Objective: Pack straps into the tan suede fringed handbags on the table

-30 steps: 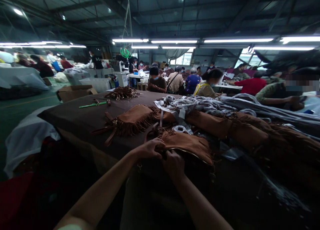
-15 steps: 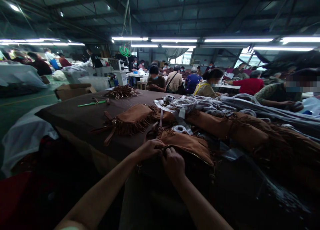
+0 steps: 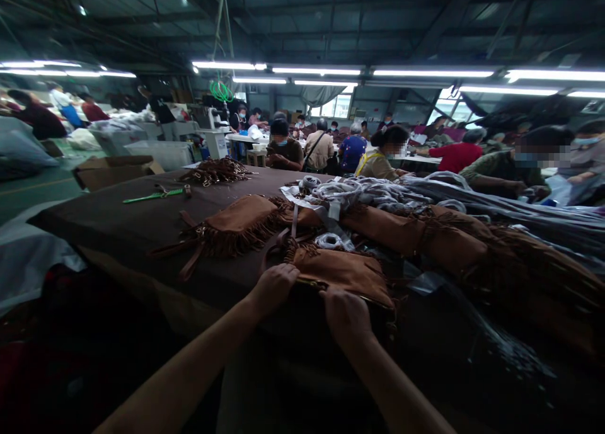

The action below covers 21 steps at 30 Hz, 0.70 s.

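Note:
A brown fringed bag (image 3: 343, 270) lies at the near edge of the dark table, its zipper edge facing me. My left hand (image 3: 276, 284) is closed on the left end of that edge. With fingers curled, my right hand (image 3: 346, 311) pinches at the zipper edge a little further right; the small part between its fingertips is hidden. A second fringed bag (image 3: 243, 215) with straps rests to the left, beyond my left hand. Just behind the held bag sits a small roll of grey cord (image 3: 331, 241).
More brown bags (image 3: 382, 229) and piled grey cords (image 3: 392, 191) cover the right side. A green tool (image 3: 154, 196) and a heap of straps with metal clasps (image 3: 215, 171) lie at the far left. Several people sit beyond the table; a cardboard box (image 3: 116, 169) stands left.
My right hand has moved right along the zipper edge, widening the gap between my hands. The whole view has shifted, so the scene appears further left.

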### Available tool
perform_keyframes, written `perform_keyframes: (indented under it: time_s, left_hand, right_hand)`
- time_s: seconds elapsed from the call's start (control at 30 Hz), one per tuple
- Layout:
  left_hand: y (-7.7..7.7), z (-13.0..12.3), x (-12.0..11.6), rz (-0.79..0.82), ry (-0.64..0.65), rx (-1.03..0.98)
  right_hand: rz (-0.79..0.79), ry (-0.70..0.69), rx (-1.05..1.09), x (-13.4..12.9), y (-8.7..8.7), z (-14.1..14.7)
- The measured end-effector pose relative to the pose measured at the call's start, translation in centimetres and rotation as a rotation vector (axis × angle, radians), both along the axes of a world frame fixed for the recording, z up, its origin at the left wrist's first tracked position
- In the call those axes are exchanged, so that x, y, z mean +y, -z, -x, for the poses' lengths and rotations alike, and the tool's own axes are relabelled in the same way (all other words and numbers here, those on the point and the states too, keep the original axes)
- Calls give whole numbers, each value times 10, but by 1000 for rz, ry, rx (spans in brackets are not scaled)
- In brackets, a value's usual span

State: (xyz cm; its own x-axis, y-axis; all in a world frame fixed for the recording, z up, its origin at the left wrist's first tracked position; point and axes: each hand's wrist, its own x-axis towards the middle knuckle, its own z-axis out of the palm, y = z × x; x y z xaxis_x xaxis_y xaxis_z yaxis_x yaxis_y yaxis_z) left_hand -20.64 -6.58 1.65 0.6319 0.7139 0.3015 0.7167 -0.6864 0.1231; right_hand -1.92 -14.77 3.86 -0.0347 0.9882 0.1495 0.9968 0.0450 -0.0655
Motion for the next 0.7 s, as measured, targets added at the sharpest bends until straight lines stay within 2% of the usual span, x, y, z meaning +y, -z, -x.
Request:
perform_keyframes:
  time_s: [0.17, 0.23, 0.27, 0.3, 0.37, 0.4, 0.5, 0.57, 0.63, 0.7]
  left_hand:
    - [-1, 14, 17, 66, -22, -124]
    - [-2, 12, 19, 86, -4, -152]
    - [-3, 9, 19, 86, 3, -159]
    - [-4, 6, 18, 79, 9, -166]
    - [-8, 0, 15, 49, 21, -190]
    - [-12, -4, 13, 30, 28, -203]
    - [-29, -17, 4, -35, 69, -203]
    - [-44, -26, -3, -80, 95, -190]
    - [-59, -30, -9, -120, 97, -211]
    - [-71, -24, -12, -166, 24, -271]
  right_hand:
    - [47, 143, -121, -27, -1, -125]
    - [78, 214, -147, -36, -2, -160]
    - [81, 239, -161, -40, -3, -169]
    - [62, 255, -175, -42, -5, -171]
    - [-36, 226, -189, -41, -9, -154]
    - [-118, 186, -183, -36, -11, -138]
    - [-257, -84, -60, -8, -16, -78]
    - [-250, -126, -17, 16, -23, -52]
    - [-187, -113, 26, 37, -36, -54]
    - [-169, -100, 61, 50, -55, -80]
